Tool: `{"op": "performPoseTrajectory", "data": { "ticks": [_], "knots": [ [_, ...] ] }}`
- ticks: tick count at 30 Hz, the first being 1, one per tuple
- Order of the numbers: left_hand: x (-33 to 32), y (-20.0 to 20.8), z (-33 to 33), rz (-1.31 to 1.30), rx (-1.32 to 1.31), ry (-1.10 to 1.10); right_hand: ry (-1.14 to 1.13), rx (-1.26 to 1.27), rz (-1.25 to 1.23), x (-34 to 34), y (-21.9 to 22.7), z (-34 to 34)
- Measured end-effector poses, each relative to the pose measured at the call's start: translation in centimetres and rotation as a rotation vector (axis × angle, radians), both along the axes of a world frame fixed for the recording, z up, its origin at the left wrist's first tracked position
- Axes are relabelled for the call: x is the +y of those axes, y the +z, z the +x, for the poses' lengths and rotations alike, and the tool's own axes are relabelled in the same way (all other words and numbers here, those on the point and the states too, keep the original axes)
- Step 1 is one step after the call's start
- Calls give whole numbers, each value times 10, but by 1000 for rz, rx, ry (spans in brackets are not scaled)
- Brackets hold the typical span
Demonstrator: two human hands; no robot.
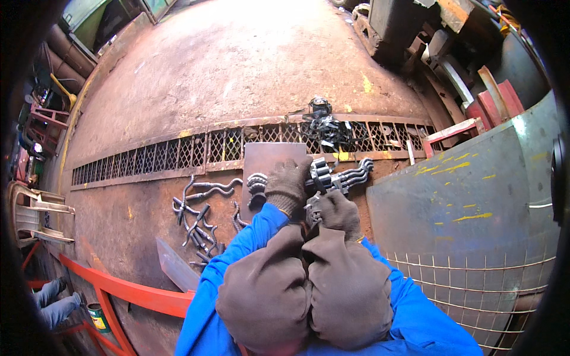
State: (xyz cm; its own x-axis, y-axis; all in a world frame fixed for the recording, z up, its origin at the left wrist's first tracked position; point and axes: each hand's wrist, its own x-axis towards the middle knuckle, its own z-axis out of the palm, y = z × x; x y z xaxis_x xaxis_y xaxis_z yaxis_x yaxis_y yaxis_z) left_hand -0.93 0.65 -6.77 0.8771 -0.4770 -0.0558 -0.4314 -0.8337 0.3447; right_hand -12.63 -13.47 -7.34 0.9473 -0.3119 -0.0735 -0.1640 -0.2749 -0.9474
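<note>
A flat metal plate (274,151) lies in front of me. Over its right part is my left hand (287,183), in a dark work glove with the fingers curled; what they close on is hidden. My right hand (338,215), gloved too, is closed at the near side of a cluster of dark bent tubes (355,176) with thick silvery ends (321,171). A grey ribbed tube end (313,209) shows at its fingertips. More short curved tubes (256,183) rest on the plate's left part, beside my left wrist.
Loose bent tubes (205,228) lie scattered on the floor at left. Beyond the plate runs a metal floor grating (196,151) with a tangle of black straps (332,132). A red frame (139,292) stands near left, a large metal sheet (457,190) and wire mesh (475,291) at right.
</note>
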Motion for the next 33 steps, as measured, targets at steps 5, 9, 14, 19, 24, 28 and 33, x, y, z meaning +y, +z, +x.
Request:
{"op": "performPoseTrajectory", "data": {
  "ticks": [5, 9, 14, 19, 24, 28, 33],
  "knots": [
    [2, -5, 0, 1, 11, 1, -73, 631, 1124, -8, 11, 15],
    [0, -13, 2, -26, -54, -27, 220, 152, -143, -15, -30, 18],
    [5, -19, 1, -27, -54, -13, 435, -104, -555, -9, -14, 3],
    [2, -17, 2, 4, -81, -22, 361, 146, -249, -16, -14, -2],
    [3, -5, -1, -2, -30, 27, 370, 94, -176, -15, 3, -5],
    [3, -6, 0, -11, -51, 18, 377, 153, -101, -16, 9, -11],
    [2, -6, -2, -25, -66, 7, 137, 336, 370, -16, 4, -15]
  ]
}}
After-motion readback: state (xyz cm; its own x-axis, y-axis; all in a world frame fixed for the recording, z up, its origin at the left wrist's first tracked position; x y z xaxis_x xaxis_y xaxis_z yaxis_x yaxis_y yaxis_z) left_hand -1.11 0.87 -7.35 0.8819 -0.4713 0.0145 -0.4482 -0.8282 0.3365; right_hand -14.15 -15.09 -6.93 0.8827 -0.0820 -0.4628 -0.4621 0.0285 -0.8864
